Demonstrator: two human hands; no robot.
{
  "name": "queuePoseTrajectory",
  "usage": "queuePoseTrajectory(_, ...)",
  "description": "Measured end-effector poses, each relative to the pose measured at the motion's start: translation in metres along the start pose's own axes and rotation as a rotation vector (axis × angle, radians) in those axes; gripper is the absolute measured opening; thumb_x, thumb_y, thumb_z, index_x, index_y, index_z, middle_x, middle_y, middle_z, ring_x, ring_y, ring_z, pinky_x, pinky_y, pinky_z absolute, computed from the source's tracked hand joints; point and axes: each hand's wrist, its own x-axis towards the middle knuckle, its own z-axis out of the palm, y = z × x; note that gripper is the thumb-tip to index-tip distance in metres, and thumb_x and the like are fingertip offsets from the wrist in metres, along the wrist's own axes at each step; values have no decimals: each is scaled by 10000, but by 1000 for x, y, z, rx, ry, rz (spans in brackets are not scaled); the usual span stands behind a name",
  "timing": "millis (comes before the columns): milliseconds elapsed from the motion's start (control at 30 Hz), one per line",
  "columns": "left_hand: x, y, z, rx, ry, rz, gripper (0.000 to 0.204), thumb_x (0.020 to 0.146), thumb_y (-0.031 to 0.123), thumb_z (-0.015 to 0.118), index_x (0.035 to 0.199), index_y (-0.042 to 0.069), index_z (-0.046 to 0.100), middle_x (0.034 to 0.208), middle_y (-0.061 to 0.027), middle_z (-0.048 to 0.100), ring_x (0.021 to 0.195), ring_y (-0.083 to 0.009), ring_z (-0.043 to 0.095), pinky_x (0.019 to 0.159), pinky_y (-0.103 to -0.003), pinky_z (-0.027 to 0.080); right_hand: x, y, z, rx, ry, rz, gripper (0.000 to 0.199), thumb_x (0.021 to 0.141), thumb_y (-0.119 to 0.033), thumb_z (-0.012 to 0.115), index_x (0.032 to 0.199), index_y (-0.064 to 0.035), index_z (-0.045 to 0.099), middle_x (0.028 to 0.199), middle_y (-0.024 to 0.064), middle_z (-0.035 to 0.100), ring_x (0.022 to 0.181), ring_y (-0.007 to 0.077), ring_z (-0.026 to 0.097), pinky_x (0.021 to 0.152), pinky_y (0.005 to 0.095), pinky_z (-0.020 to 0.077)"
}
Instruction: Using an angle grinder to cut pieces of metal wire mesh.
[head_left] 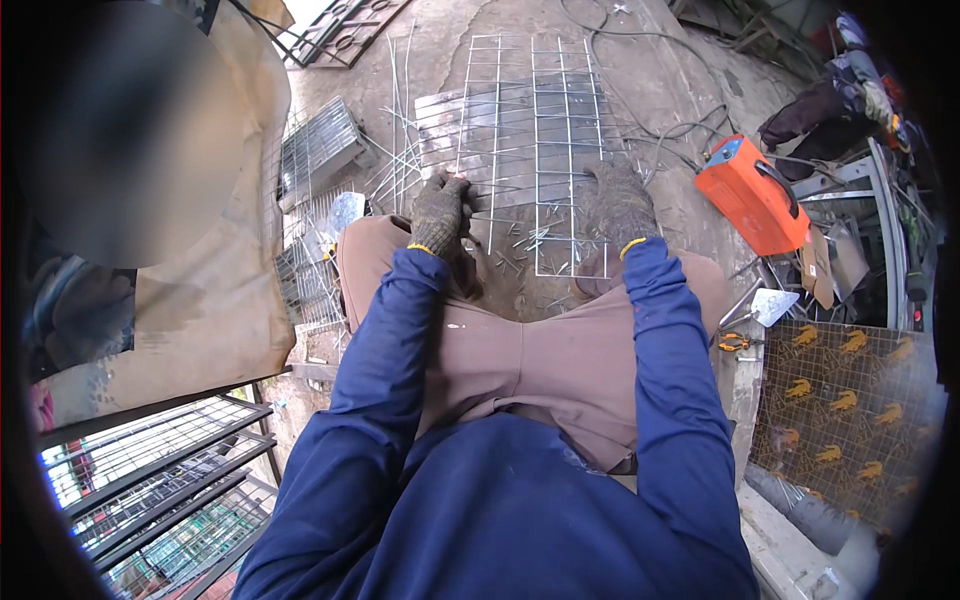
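Wire grid [569, 150] stretches ahead of and between the fingers; left hand [440, 212] curled, right hand [620, 205] bent by its edge, any pinch unclear. Probably light, stiff, springy; best held by outer wires.

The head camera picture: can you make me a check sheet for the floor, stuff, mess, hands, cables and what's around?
Surface: brown-grey ground, with wire scraps near the feet.
Job's things: a wire grid, partly over a grey metal plate.
Clutter: loose rods left of the plate; orange-handled pliers at right.
Hands: left hand gloved, at the grid's left side; right hand gloved, at its right side; grip unclear.
Cables: dark cable looping across the ground.
Surroundings: orange machine at right; another person at upper right.
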Motion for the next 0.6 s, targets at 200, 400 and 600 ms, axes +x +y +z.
queuePoseTrajectory(200,-1,-16,-9,255,3,57,191,1057,247,611,1021,61,590,777,-74,671,515,-155,577,458,-318,443,-16,-1,9,139,74,26,543,917,-320,692,1411,-109,615,1412,239,604,1316,426,572,1122,512,475)
queuePoseTrajectory(400,-34,-7,6,166,-12,14,236,1059,286,592,1065,51,589,810,-80,680,610,-152,641,513,-337,491,-33,4,24,119,185,142,559,964,-310,631,1482,-121,537,1390,267,624,1297,440,595,1093,519,491)
queuePoseTrajectory(600,-23,-21,-20,601,12,72,404,1054,408,542,1185,29,593,1001,-217,731,867,-374,735,811,-476,565,-40,-22,8,276,49,171,588,981,-293,600,1526,-125,457,1269,310,674,1146,491,664,1020,555,515)
